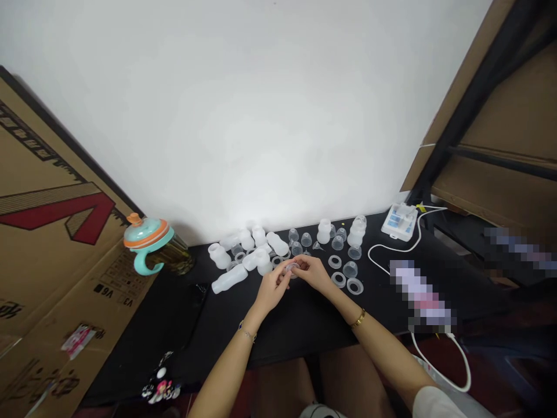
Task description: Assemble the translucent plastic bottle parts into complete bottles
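My left hand (274, 283) and my right hand (311, 271) meet above the front of the black table. Between their fingertips is a small clear bottle collar ring (292, 267), pinched from both sides; fingers partly cover it. Just beyond and to the left lie several milky white baby bottles (230, 278), some tipped over, some upright. Loose collar rings (338, 280) rest to the right of my hands. Clear dome caps (350, 269) stand behind and beside those rings. A small clear funnel-shaped teat (317, 246) lies behind my right hand.
A lidded jug (159, 247) with a turquoise handle stands at the left against a large cardboard box (47, 232). A dark flat device (174, 313) and a keychain (161, 388) lie at the front left. Right are a white plastic box (399, 222) and a white cable (394, 250).
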Tool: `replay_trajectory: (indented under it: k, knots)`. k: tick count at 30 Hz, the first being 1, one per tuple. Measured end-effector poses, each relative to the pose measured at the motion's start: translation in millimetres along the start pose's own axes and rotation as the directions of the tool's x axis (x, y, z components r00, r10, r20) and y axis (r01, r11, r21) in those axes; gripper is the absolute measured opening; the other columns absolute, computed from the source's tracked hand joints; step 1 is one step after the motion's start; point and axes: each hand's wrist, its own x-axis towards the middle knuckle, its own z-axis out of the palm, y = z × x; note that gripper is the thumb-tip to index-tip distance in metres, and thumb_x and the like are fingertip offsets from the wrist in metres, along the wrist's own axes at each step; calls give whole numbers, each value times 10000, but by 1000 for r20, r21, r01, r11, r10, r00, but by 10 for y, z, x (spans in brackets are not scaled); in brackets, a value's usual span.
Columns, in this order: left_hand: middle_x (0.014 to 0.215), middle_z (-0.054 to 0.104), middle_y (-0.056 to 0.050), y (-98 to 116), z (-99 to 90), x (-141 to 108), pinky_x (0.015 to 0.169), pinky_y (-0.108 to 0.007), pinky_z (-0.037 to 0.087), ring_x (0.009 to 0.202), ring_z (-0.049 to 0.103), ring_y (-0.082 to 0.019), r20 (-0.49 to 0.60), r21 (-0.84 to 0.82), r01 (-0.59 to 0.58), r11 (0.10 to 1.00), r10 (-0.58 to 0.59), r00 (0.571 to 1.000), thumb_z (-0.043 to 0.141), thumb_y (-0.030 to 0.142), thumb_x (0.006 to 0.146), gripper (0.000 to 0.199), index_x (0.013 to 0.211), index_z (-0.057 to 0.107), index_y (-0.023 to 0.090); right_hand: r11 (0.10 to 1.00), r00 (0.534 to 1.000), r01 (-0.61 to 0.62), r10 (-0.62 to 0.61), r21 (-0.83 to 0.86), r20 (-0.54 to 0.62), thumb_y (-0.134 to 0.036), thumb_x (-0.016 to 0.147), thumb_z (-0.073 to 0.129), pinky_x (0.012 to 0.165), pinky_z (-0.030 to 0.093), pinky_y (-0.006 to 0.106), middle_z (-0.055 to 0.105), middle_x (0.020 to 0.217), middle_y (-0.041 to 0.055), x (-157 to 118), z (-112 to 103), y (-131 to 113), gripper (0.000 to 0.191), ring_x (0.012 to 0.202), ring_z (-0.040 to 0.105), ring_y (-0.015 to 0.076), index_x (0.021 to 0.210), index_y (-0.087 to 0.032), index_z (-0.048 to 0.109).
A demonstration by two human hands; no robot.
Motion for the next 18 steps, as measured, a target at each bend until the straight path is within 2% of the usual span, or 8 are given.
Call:
replay_trajectory:
  k: [5,11,18]
  knots:
    - [693,646,-3,-25,4,6,600,-254,493,602,657,-156,-33,26,-2,1000,3,999,465,467,1005,482,1372,598,186,1000,1000,-2,2,15,19,-376,824,701,573,408,230,641,689,-16,0,-3,-17,232,597,531,123,941,-182,747]
    - [665,642,0,-23,-2,11,623,-267,506,601,642,-163,-67,14,20,1000,-19,998,474,455,997,469,1362,615,194,997,997,-43,38,61,67,-450,841,701,519,440,225,653,702,2,1,-13,-32,325,578,562,132,1020,-186,757]
    - [704,656,-20,-7,-15,13,604,-271,511,589,629,-162,-115,9,32,999,-31,993,459,452,1002,461,1350,613,192,988,994,-58,44,146,97,-462,880,659,496,465,213,703,819,25,2,-8,23,367,580,599,123,1127,-202,741]
